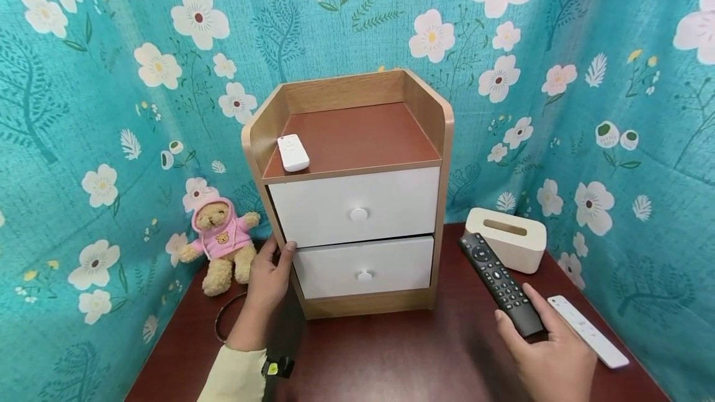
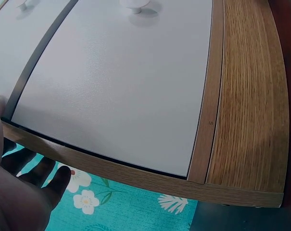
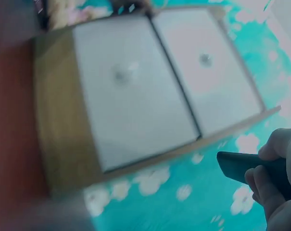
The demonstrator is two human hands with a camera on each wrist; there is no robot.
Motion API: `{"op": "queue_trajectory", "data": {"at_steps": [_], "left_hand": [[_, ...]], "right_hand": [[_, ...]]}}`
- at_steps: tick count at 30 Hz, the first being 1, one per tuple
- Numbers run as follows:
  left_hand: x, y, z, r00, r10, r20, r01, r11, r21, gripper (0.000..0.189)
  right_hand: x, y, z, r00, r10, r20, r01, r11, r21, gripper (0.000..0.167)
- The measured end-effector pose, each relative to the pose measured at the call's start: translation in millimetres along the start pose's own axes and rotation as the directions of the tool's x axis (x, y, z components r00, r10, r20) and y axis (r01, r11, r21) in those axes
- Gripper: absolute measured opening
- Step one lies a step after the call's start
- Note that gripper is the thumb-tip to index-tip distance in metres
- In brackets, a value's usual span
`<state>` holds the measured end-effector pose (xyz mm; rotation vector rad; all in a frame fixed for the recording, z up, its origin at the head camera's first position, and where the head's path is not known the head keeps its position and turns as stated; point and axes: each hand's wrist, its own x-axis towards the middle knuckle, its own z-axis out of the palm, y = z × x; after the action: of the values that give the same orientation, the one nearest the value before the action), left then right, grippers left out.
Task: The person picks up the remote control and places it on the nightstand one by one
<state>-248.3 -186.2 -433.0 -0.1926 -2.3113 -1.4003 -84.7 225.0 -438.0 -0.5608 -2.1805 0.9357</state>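
A small wooden cabinet [image 1: 368,309] with two white drawers stands on the dark red table. My left hand [image 1: 270,278] grips its left side edge, thumb on the front near the gap between the drawers and fingers along the outer side. In the left wrist view the fingers [image 2: 58,185] show beyond the wooden side panel [image 2: 102,163]. My right hand [image 1: 553,346] holds a black remote control [image 1: 499,284] by its lower end, buttons up, to the right of the cabinet. The right wrist view shows the remote [image 3: 236,166] pinched between thumb and fingers.
A white remote [image 1: 293,152] lies on the cabinet's top at the left. A cream tissue box [image 1: 527,253] and a longer white remote [image 1: 589,332] are on the right. To the left sits a teddy bear [image 1: 223,241] in a pink hoodie. Flowered teal cloth [image 1: 346,42] surrounds the table.
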Motion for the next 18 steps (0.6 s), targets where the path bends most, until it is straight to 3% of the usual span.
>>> {"op": "queue_trajectory", "data": {"at_steps": [5, 12, 18], "left_hand": [[-0.2, 0.6, -0.4, 1.000, -0.015, 0.007, 0.015, 1.000, -0.002, 0.047], [-0.8, 1.6, -0.9, 1.000, -0.011, 0.007, 0.011, 1.000, 0.008, 0.049], [-1.2, 0.6, -1.4, 1.000, -0.005, 0.007, 0.005, 1.000, 0.014, 0.049]], "right_hand": [[-0.9, -42.3, -9.1, 0.994, -0.104, -0.038, 0.109, 0.980, 0.164, 0.065], [9.0, -101.9, -5.0, 0.935, -0.349, -0.069, 0.350, 0.872, 0.343, 0.061], [26.3, -144.9, 16.1, 0.902, -0.429, -0.053, 0.411, 0.812, 0.414, 0.056]]}}
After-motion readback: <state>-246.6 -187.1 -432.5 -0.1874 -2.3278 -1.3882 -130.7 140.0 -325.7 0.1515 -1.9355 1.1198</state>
